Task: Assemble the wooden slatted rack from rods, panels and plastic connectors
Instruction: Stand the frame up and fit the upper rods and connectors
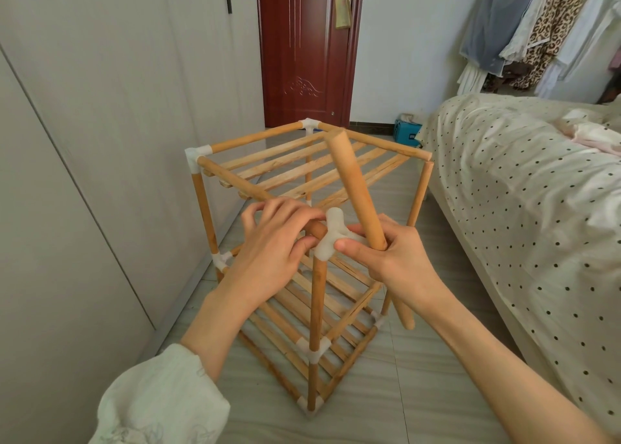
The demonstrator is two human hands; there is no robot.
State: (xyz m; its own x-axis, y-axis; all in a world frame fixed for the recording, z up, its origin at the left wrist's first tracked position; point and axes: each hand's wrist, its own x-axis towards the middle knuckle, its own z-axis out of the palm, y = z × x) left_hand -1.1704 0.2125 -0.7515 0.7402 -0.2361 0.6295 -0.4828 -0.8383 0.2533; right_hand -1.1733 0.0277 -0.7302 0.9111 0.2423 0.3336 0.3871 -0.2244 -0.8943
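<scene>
A wooden slatted rack (302, 269) stands on the floor in front of me, several tiers high, its rods joined by white plastic connectors. On top of the near upright rod (317, 309) sits a white connector (331, 233). My left hand (275, 242) curls around the end of the top horizontal rod (232, 180) right beside that connector. My right hand (393, 255) pinches the connector with the thumb and grips a loose wooden rod (356, 191) that slants up and away over the top slatted panel (312, 168).
A grey wardrobe wall (100, 141) runs close along the left. A bed with a dotted cover (521, 208) fills the right. A dark red door (305, 50) stands behind the rack, a blue box (406, 132) lies by the bed's corner, and clothes (537, 23) hang at top right.
</scene>
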